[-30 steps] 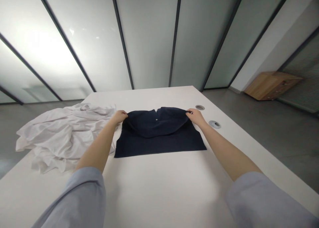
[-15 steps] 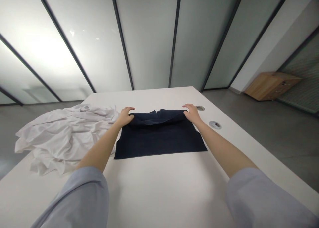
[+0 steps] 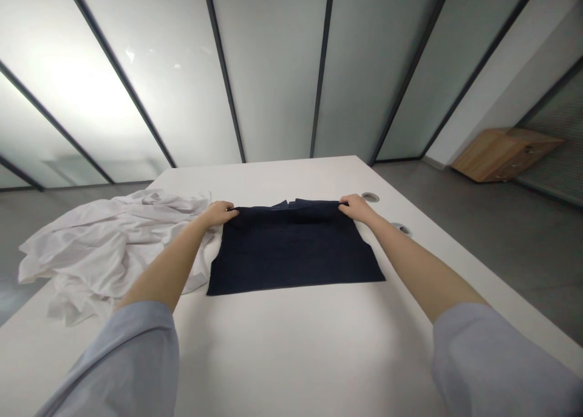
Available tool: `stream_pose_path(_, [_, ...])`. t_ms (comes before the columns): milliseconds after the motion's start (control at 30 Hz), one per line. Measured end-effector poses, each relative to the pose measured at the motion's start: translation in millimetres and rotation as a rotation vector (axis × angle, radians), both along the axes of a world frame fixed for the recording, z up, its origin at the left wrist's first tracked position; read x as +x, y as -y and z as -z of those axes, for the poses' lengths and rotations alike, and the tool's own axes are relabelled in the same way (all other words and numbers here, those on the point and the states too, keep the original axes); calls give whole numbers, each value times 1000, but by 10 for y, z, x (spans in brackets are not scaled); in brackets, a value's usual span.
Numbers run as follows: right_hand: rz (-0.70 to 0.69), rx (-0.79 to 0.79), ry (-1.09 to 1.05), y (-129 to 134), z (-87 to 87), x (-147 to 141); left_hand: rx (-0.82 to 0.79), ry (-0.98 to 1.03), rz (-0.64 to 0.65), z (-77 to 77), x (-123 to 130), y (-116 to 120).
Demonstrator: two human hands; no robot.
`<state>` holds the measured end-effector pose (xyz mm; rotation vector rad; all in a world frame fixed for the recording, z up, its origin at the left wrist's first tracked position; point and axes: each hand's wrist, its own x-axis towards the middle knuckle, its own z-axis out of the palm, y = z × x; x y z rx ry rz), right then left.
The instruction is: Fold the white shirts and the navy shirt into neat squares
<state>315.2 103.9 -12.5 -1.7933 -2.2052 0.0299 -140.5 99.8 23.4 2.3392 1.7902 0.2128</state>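
Observation:
A dark navy garment (image 3: 296,247) lies folded into a wide, nearly rectangular shape, its long front edge towards me. At its far left corner, my left hand (image 3: 220,213) pinches the edge between thumb and fingers. My right hand (image 3: 356,208) grips the far right corner the same way. Between the hands the far edge is drawn straight, with a small notch and a raised flap of cloth near its middle. The fabric looks mostly smooth.
A crumpled heap of white cloth (image 3: 113,241) lies on the left of the white table (image 3: 291,350), beside my left forearm. Two round cable holes (image 3: 370,196) are in the tabletop at the right. A wooden cabinet (image 3: 503,155) stands beyond on the floor.
Both hands have closed on the far corners and moved slightly apart. The sagging upper layer of the navy garment is now pulled flat and taut.

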Motion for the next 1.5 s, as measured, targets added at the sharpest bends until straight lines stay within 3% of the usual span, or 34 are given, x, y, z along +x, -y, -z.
stream_pose_path(233, [229,-5,-157,-101,186,-115,41,-13,-247,223,32,-95])
stream_pose_path(367, [330,106,-158,-23,186,-291,239,-98,-368,250,259,47])
stream_pose_path(433, [280,192,-154,73,144,-466,346,-81,-317,257,463,136])
stream_pose_path(500, [137,233,-143,201,116,-700,363,-50,-176,287,705,207])
stream_pose_path(567, [-7,196,-104,338,136,-943,311,-40,-52,349,925,249])
stream_pose_path(667, [-12,9,-47,507,247,-1166,149,-68,-49,475,1057,255])
stream_pose_path(833, [62,-256,33,654,353,-1032,12,-150,-232,608,725,195])
stream_pose_path(933, [44,-272,69,692,318,-910,-28,-182,-251,615,540,201])
stream_pose_path(1033, [8,-246,84,677,303,-857,10,-223,-222,622,511,240])
stream_pose_path(1133, [-44,-204,90,590,321,-807,127,-272,-77,635,554,288])
stream_pose_path(1233, [-23,-151,106,456,332,-735,125,-289,76,614,608,363])
stream_pose_path(1400, [168,-33,113,331,298,-753,100,-298,7,451,803,640])
stream_pose_path(1500, [151,82,107,401,262,-892,40,-340,-47,301,992,845])
